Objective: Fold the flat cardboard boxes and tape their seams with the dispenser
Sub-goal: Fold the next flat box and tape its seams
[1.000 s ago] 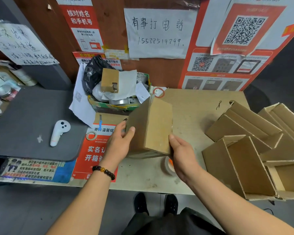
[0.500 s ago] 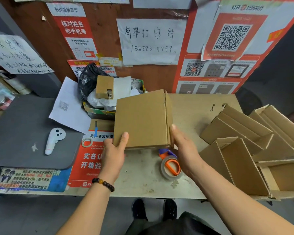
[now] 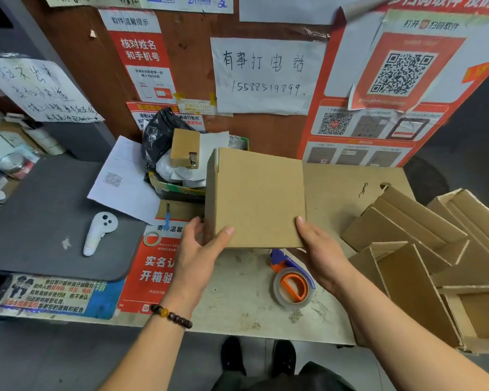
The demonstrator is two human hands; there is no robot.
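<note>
I hold a small brown cardboard box above the middle of the table, one plain face turned up towards me. My left hand grips its lower left corner, thumb on the top face. My right hand grips its lower right corner. Just below the box, the orange and blue tape dispenser with a clear tape roll lies on the table between my wrists. A pile of folded open cardboard boxes fills the right end of the table.
A basket of papers and a black bag stands behind the box against the poster wall. A white controller lies on a grey mat at left. A small tape ring rests on a red poster. My shoes show below the table edge.
Both hands have turned the box from standing on edge to a broad face up, lifting it off the tape dispenser, which now lies uncovered. The view has tilted slightly.
</note>
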